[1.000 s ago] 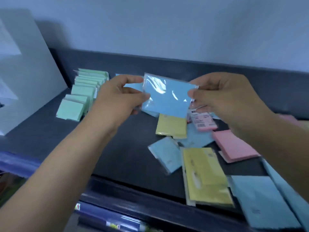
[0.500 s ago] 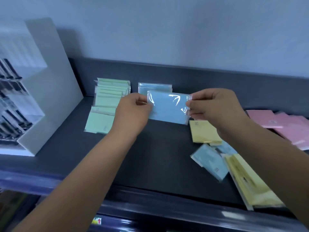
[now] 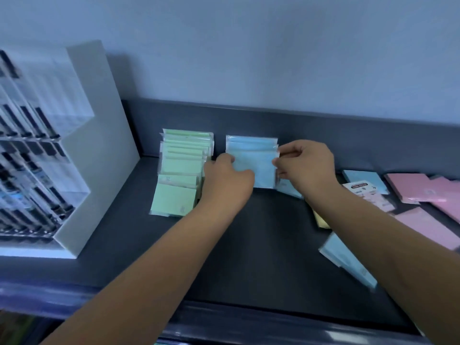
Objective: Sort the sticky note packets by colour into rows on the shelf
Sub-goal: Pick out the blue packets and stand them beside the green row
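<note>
- Both forearms reach fwd from the near edge. The left hand (image 3: 224, 178) & right hand (image 3: 306, 165) are level, backs up.
- Grip: left fingers curl on the left edge of a blue packet (image 3: 258, 168). Right thumb + fingers pinch its right edge, so both hands are grasping it.
- Dark grey shelf (image 3: 249, 257): loose blue packet (image 3: 348, 262), yellow packet (image 3: 321, 220) & pink packets (image 3: 410, 188) to the right, white rack (image 3: 82, 145) at left, pale wall (image 3: 249, 58) behind.
- Held packet sits btwn the hands, just in front of the blue row (image 3: 251, 141), beside the green row (image 3: 184, 160). Can't tell if it touches the shelf.
</note>
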